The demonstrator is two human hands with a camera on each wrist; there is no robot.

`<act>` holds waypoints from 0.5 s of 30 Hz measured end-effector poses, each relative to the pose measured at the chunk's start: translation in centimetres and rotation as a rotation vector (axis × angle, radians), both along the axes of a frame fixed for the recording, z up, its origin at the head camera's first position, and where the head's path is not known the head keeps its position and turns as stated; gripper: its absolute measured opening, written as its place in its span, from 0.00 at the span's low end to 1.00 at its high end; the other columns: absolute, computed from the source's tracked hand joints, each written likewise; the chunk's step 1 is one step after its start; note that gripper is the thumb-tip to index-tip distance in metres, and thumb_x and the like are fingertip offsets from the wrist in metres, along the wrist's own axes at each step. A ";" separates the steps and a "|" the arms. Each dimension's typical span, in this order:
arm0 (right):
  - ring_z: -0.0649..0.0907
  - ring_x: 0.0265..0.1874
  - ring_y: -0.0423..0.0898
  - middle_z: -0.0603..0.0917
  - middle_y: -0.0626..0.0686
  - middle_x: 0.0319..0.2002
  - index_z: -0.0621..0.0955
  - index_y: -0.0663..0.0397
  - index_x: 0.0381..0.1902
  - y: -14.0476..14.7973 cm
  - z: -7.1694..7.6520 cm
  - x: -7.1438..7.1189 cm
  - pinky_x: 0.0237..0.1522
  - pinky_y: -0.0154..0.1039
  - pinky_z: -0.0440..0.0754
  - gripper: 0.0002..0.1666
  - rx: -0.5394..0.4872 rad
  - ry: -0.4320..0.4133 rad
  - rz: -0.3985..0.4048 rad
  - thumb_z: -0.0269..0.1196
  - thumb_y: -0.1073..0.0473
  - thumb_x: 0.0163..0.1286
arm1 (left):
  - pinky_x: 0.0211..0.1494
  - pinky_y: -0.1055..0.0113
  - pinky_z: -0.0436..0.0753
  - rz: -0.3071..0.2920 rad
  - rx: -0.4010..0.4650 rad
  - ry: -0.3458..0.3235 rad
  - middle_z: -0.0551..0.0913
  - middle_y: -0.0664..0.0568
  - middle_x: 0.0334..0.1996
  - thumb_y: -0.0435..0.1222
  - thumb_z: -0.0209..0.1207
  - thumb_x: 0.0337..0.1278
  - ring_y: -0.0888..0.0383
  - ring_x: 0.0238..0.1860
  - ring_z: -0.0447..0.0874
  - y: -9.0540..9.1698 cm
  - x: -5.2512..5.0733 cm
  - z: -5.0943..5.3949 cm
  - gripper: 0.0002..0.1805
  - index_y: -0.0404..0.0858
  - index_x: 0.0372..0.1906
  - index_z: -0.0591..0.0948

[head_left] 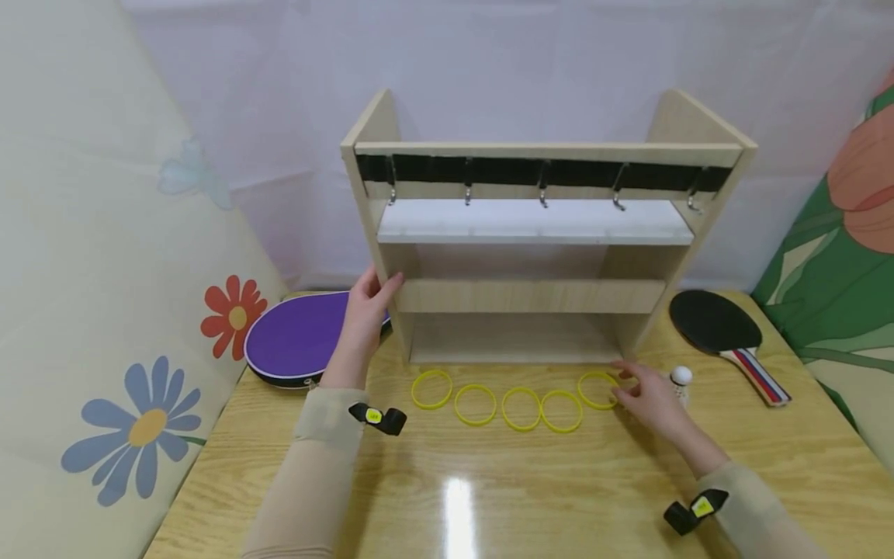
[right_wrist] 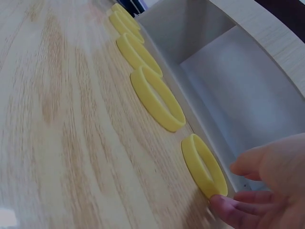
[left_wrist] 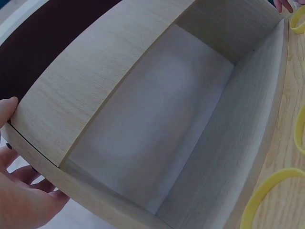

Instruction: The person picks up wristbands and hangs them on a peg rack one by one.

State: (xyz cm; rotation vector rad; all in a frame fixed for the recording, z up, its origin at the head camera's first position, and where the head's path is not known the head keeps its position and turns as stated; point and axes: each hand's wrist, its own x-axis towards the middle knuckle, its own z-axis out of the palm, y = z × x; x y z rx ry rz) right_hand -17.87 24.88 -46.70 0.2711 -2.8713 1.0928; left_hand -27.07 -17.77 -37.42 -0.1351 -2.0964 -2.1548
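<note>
Fingers [right_wrist: 233, 212] of the right hand [head_left: 653, 400] are loosely bent and parted, with one fingertip against the near end of a yellow ring [right_wrist: 193, 167] at the lower right of the right wrist view. Another digit lies just to the right of that ring, over the front edge of the wooden rack [head_left: 531, 296]. The view is too poor to say how firmly the fingertip presses, but the ring lies flat on the desk [head_left: 573, 489]. Four other yellow rings [right_wrist: 148, 102] run in a loose row from it toward the upper left of the right wrist view, all well clear of the fingers.

At the centre left of the head view, the left hand [head_left: 365, 314] grips the rack's side panel, its thumb on the front edge and the remaining fingers round the outer face. The rack stands upright behind the rings, with metal hooks [head_left: 543, 186] along its black strip [head_left: 433, 169] and a white shelf [head_left: 534, 221] below them. A purple paddle case [head_left: 300, 334] lies near the left hand; a shuttlecock [head_left: 680, 377] and a black paddle [head_left: 715, 322] are right of the right hand.
</note>
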 end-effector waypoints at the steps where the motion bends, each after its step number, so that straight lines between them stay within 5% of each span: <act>1: 0.85 0.27 0.49 0.80 0.72 0.47 0.75 0.70 0.59 0.0 0.0 0.0 0.21 0.31 0.79 0.25 0.002 -0.002 0.000 0.64 0.70 0.64 | 0.58 0.66 0.75 -0.002 -0.008 -0.002 0.72 0.40 0.65 0.38 0.54 0.72 0.60 0.54 0.76 0.0 0.0 0.0 0.28 0.41 0.73 0.66; 15: 0.86 0.31 0.53 0.84 0.68 0.39 0.78 0.69 0.55 -0.1 -1.0 -0.4 0.25 0.33 0.79 0.23 0.003 0.024 0.008 0.65 0.71 0.61 | 0.56 0.67 0.76 -0.001 -0.020 -0.039 0.75 0.49 0.57 0.40 0.52 0.73 0.62 0.50 0.77 0.0 0.3 -0.1 0.27 0.40 0.73 0.67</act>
